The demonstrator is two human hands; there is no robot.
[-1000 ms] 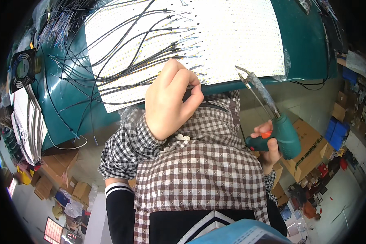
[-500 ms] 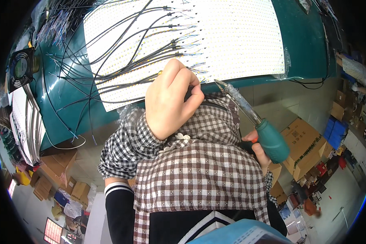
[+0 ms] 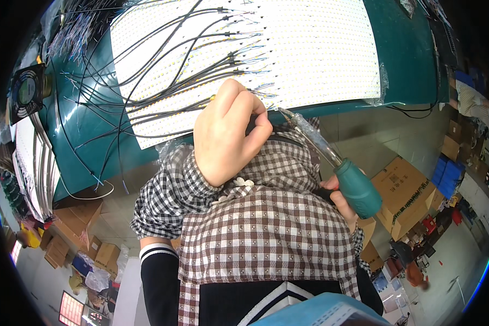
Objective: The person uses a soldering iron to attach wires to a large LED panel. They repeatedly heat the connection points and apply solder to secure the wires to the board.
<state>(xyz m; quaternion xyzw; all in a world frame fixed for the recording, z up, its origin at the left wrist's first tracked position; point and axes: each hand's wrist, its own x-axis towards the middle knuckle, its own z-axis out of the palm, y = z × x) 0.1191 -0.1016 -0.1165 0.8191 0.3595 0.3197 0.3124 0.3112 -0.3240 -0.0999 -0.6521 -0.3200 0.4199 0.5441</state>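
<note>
Soldering iron (image 3: pixel 358 190) slants forward and left from the right grip (image 3: pixel 343 205), which clasps it.

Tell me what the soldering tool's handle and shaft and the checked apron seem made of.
Green handle: probably moulded plastic, smooth with low sheen, judging by its even colour and rounded form.
Shaft: likely metal, dulled, its grey surface mottled.
Apron: apparently woven cloth, matte, given its soft folds.
</note>
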